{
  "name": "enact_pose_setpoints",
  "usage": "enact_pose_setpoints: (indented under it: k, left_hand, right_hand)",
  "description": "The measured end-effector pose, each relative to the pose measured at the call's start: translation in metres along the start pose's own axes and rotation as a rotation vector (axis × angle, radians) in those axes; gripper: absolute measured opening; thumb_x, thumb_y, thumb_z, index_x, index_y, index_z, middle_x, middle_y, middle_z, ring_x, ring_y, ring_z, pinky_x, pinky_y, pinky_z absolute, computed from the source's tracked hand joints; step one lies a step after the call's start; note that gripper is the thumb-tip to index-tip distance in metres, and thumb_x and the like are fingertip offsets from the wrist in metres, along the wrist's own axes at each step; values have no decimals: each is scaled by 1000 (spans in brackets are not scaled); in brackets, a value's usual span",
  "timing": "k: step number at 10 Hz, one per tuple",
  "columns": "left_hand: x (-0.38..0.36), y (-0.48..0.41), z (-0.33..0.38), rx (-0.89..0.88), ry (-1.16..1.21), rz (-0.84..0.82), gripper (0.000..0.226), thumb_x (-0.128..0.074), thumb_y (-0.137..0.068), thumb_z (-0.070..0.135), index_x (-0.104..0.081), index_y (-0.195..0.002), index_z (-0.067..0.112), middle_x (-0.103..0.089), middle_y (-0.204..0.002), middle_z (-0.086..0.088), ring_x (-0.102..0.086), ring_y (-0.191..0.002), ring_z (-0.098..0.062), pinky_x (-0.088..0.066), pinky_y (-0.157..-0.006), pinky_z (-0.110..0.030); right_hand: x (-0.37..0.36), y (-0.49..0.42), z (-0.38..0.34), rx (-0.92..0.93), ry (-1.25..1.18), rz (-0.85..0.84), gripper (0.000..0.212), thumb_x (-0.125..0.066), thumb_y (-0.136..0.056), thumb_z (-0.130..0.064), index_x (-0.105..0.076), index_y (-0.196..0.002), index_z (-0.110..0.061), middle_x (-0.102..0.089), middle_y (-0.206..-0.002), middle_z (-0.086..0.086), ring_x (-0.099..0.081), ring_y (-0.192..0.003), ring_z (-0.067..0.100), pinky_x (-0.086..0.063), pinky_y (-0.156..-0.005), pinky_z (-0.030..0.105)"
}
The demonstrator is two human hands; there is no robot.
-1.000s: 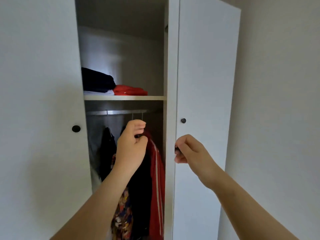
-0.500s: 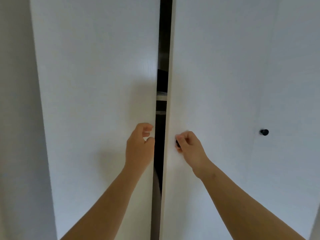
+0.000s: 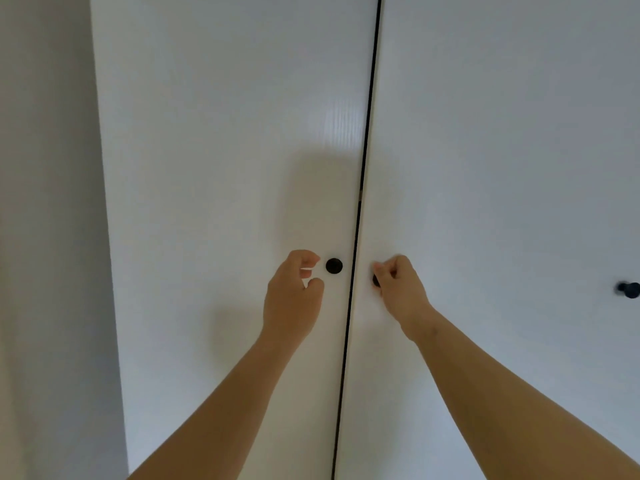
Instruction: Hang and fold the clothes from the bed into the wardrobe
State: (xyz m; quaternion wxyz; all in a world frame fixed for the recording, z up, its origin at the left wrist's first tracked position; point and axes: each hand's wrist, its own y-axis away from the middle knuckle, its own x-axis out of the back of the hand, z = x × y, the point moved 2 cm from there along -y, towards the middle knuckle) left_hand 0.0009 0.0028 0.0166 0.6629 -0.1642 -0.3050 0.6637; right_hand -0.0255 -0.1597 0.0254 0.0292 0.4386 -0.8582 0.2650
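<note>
White fills nearly the whole view. At the far left runs a strip of pale wall, grey in shade. Just beside it begins the wardrobe, which stands straight ahead and takes up everything else. Its left door is a plain, glossy white panel with a faint sheen high up near its inner edge and a soft shadow lower down.

The left forearm rises from the bottom edge to the left hand, which hovers in front of this door with its back to the camera. Its fingers are loosely curled, the thumb sits apart below them, and the hand grasps nothing. Just beside the fingertips, apart from them, sits the left knob, small, round and black.

Next comes the seam, a thin dark line from top to bottom where the two doors are drawn together, leaning slightly. To its right, the right door is the same plain white. The right hand, on a right forearm coming up from the lower right corner, pinches the right knob between thumb and curled fingers, so only a dark sliver of it shows. Well apart, at the right edge of the view, a far knob juts out, black and blurred.
</note>
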Motion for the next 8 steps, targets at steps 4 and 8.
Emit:
enact_pose_setpoints:
  k: [4, 8]
  left_hand:
    - [-1, -14, -30, 34, -30, -35, 33, -49, -84, 3, -48, -99, 32, -52, -96, 24, -51, -92, 1, -35, -71, -6]
    - [-2, -2, -21, 70, -60, -79, 29, -48, -86, 5, -49, -102, 29, -54, -103, 17, -53, -94, -5, -35, -70, -7]
  right_hand:
    - [-16, -29, 12, -10, 9, 70, 23, -43, -98, -28, -38, -78, -18, -47, -71, -3, -42, -60, 9, -36, -53, 19]
    - [-5, 2, 25, -221, -173, -32, 20, -42, -97, -30, -38, -115, -21, -47, -97, -2, -48, -82, 12, -37, -66, 23]
